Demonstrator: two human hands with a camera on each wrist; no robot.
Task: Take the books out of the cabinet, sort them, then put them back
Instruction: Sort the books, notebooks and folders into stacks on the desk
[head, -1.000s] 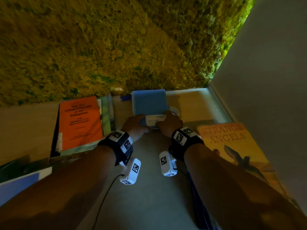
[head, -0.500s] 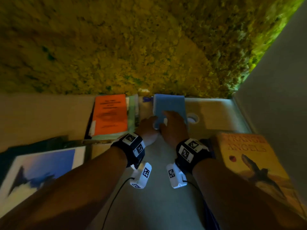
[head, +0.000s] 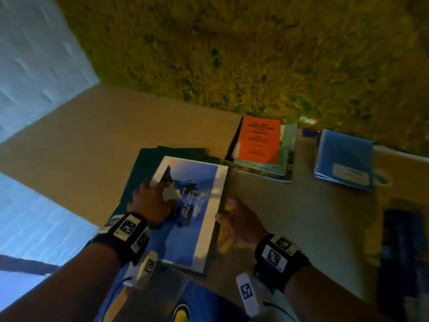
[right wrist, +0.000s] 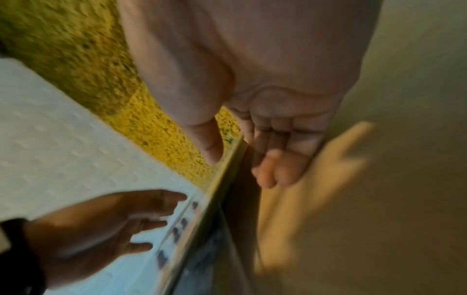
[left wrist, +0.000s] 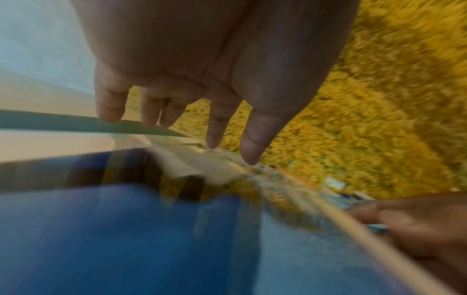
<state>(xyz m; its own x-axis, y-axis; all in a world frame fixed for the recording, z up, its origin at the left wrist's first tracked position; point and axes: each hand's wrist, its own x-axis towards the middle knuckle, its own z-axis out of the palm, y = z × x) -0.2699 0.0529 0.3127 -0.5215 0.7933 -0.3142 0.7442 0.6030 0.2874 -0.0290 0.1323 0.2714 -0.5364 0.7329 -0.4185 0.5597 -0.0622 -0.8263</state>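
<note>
A large blue picture book (head: pixel 199 219) with a white border lies on a dark green book (head: pixel 137 173) on the beige shelf top (head: pixel 81 140). My left hand (head: pixel 157 194) rests on its cover with fingers spread and straight; the left wrist view shows that hand (left wrist: pixel 202 127) just over the blurred blue cover (left wrist: pixel 126 229). My right hand (head: pixel 228 210) grips the book's right edge. In the right wrist view its thumb (right wrist: pixel 209 147) lies on top of the edge (right wrist: pixel 217 189) and its curled fingers (right wrist: pixel 275 169) are on the other side.
An orange book (head: pixel 257 140) tops a stack behind the blue book. A blue spiral notebook (head: pixel 343 156) lies further right. A mossy green wall (head: pixel 232 54) stands behind, a white wall (head: pixel 34 66) at the left. A dark object (head: pixel 401 252) lies at the right.
Both hands left the blue spiral notebook and moved left to the large blue picture book. The head view swung left with them.
</note>
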